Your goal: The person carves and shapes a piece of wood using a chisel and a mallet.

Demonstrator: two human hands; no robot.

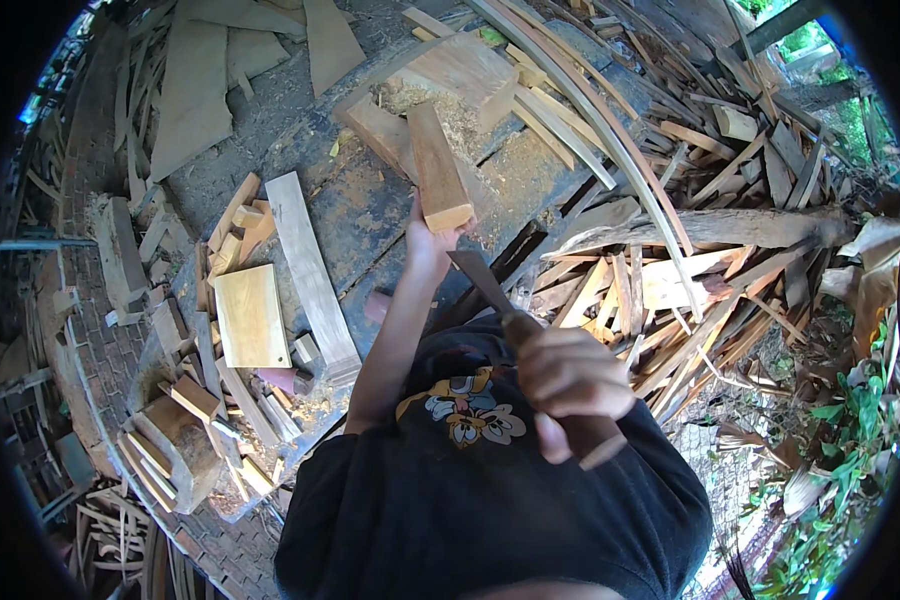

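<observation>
A rectangular wooden block (436, 160) stands tilted on a chip-strewn wooden work block (380, 130). My left hand (434, 238) is closed around the block's near end from below; part of the fingers is hidden behind it. In my right hand (575, 372), close in front of my body, is a chisel (485, 283) with a wooden handle. Its dark, flat blade points up and left, and the tip appears just below the block's near end. Whether blade and wood touch, I cannot tell. The right hand is slightly blurred.
To the left, a pale square board (250, 317) and a long grey plank (310, 270) lie among offcuts. Long bent strips (600, 110) curve along the right of the worktable (370, 240). Beyond them is a large heap of scrap wood (690, 290). Thin sheets (195, 90) lie at the far left.
</observation>
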